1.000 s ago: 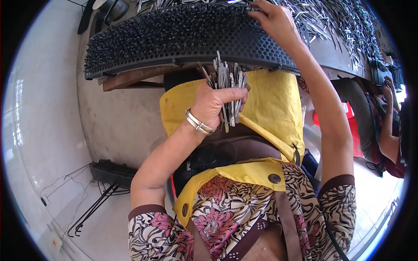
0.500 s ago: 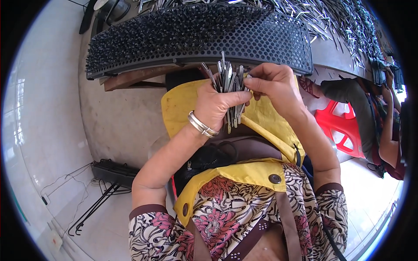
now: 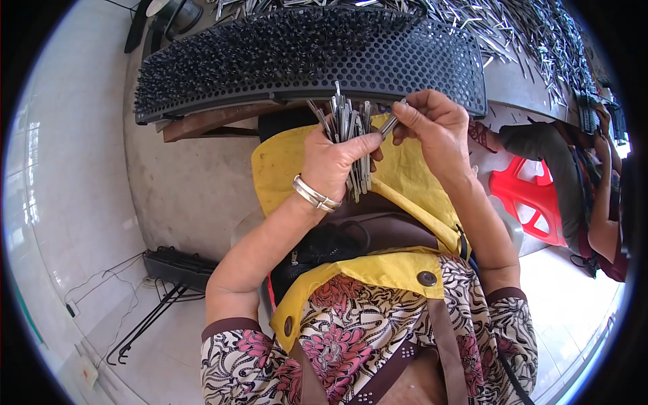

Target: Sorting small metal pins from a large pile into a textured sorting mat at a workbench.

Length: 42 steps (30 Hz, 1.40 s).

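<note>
My left hand [image 3: 335,160] is wrapped round a bundle of thin metal strips [image 3: 349,125], which stand upright and fan out a little at the top. To its right, my right hand [image 3: 435,128] pinches one or a few metal strips [image 3: 389,124] between thumb and fingers, tilted, their lower end close to the left thumb. How many it pinches I cannot make out. Just beyond both hands lies a long black perforated rack [image 3: 432,64]. Its left and middle part is filled with dark upright pieces [image 3: 229,61], while many holes at its right show bare.
Loose metal strips [image 3: 499,27] lie heaped on the table behind the rack. A yellow apron [image 3: 277,158] covers my lap. At the right, a person [image 3: 594,196] sits by a red plastic stool [image 3: 533,196]. A dark box with rods [image 3: 175,266] stands on the floor at left.
My right hand has drawn slightly right and away from the bundle, and the strips in its pinch now show tilted. The left hand keeps its hold and has barely shifted.
</note>
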Each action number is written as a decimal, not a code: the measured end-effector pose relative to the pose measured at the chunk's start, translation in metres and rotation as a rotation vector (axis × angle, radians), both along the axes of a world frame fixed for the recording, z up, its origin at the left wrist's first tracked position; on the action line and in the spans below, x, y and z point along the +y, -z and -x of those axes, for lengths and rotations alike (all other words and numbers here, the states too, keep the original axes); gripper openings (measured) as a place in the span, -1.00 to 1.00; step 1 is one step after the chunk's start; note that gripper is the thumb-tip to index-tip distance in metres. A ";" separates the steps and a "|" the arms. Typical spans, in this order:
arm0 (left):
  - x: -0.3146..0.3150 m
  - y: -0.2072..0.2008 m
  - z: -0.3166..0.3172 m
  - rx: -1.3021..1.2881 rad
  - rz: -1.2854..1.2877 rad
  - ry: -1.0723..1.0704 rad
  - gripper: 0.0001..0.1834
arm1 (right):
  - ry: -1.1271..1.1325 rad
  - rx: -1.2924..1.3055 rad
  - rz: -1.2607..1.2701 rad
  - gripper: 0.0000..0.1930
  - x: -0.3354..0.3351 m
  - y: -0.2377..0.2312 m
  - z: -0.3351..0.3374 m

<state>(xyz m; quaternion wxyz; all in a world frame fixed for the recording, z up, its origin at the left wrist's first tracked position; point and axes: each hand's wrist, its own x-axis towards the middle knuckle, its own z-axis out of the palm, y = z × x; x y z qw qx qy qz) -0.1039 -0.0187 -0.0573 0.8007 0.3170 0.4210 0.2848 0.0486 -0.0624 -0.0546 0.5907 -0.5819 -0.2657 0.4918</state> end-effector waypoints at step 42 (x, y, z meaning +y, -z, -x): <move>0.000 0.001 0.002 0.068 -0.043 -0.008 -0.80 | 0.247 -0.130 -0.355 -0.90 0.066 0.003 -0.068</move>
